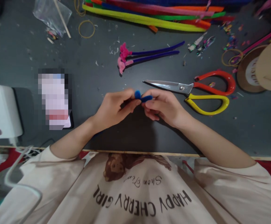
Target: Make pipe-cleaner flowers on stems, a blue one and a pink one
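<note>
Between my two hands is a short blue pipe cleaner (pixel 147 98), bent into small loops. My left hand (pixel 119 105) pinches one end of it between thumb and forefinger. The other part is gripped by the thumb and fingers of my right hand (pixel 164 105). Just beyond my hands lie two pipe cleaner flowers (pixel 124 59), one bright pink and one pale pink, each on a dark blue stem. Scissors (pixel 182 88) with one red and one yellow handle rest beside my right hand, blades slightly apart.
Loose coloured pipe cleaners (pixel 149 18) run along the far edge. A phone (pixel 56 99) and a white device (pixel 2 112) with a cable lie at left. Ribbon spools (pixel 252 68) stand at right. A plastic bag (pixel 52 15), a rubber band (pixel 86 29) and scraps lie about.
</note>
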Available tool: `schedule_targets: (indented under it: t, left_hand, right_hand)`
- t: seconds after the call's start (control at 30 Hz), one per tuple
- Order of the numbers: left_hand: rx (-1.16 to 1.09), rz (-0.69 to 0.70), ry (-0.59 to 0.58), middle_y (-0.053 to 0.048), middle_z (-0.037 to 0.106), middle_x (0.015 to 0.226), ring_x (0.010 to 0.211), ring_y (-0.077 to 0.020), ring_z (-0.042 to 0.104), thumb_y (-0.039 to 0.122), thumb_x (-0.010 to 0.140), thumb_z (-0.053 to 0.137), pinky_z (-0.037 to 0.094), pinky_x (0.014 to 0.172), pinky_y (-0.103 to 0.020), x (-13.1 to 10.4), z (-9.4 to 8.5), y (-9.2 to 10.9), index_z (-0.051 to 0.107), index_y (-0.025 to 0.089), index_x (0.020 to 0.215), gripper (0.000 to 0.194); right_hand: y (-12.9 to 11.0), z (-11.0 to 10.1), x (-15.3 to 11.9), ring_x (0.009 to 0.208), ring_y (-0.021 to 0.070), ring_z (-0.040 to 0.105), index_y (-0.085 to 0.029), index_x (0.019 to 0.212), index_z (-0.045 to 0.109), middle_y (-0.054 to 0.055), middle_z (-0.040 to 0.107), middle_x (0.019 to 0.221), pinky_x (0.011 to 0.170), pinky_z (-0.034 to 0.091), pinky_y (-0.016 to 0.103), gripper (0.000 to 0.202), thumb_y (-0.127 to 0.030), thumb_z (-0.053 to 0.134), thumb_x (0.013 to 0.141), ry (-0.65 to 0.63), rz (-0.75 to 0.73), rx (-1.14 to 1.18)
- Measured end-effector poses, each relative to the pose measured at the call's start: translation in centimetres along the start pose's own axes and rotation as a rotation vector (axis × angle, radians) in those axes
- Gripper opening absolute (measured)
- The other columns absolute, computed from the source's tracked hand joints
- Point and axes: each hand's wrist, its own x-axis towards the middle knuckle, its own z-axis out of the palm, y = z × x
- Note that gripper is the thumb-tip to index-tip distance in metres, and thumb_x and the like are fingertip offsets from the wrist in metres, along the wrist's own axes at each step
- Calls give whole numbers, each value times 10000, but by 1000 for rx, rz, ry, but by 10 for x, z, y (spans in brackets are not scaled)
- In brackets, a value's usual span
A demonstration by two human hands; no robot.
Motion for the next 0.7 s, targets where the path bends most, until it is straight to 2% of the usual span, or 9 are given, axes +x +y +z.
schedule_targets:
  t: [0.1, 0.17, 0.3, 0.4, 0.53, 0.63, 0.7]
  left_hand:
    - [289, 264, 106, 55, 505, 520, 446, -46, 397, 263, 915, 521, 275, 471, -200, -3, 5, -8, 499, 172, 659, 272]
    - [426, 351, 143, 52, 505, 508, 433, -54, 387, 268, 929, 508, 258, 469, -220, -4, 7, -11, 503, 175, 663, 282]
    - [590, 442, 156, 38, 538, 511, 438, -61, 427, 297, 961, 460, 270, 482, -229, -4, 9, -12, 505, 175, 649, 338]
    - [591, 457, 125, 37, 548, 525, 448, -60, 445, 285, 958, 466, 277, 484, -223, -4, 8, -13, 516, 173, 662, 320]
    - [350, 346, 61, 53, 537, 526, 445, -43, 428, 216, 908, 541, 283, 467, -193, -3, 4, -7, 504, 165, 657, 259]
    - [-41, 46, -91, 63, 543, 516, 453, -22, 475, 171, 878, 567, 337, 473, -147, -1, 1, 3, 507, 156, 627, 259]
    - [-339, -188, -165, 62, 554, 511, 434, -19, 493, 233, 881, 583, 358, 449, -134, 1, 0, 8, 523, 156, 642, 258]
  right_hand:
    - [-3, 2, 2, 341, 25, 410, -168, 747, 535, -97, 471, 475, 314, 236, 136, 89, -205, 607, 710, 47, 181, 175]
    - [-4, 2, 2, 338, 24, 412, -162, 746, 548, -98, 477, 469, 315, 228, 133, 103, -177, 608, 663, 69, 232, 217]
    - [-3, -1, 3, 348, 28, 435, -161, 713, 550, -83, 505, 483, 315, 240, 135, 76, -152, 582, 644, 52, 280, 231]
    - [-2, -3, 4, 349, 26, 431, -162, 702, 545, -82, 506, 472, 314, 230, 135, 63, -136, 576, 653, 35, 267, 185]
    - [-2, -3, 2, 342, 24, 417, -173, 739, 542, -99, 491, 440, 324, 243, 138, 83, -127, 602, 704, 29, 88, 31]
    - [-2, -2, -3, 400, 30, 478, -173, 766, 554, -83, 517, 506, 375, 336, 146, 71, -136, 615, 762, 56, -139, -170]
    - [-1, -1, -7, 468, 34, 514, -174, 783, 572, -47, 577, 616, 426, 393, 161, 49, -142, 606, 798, 101, -318, -358]
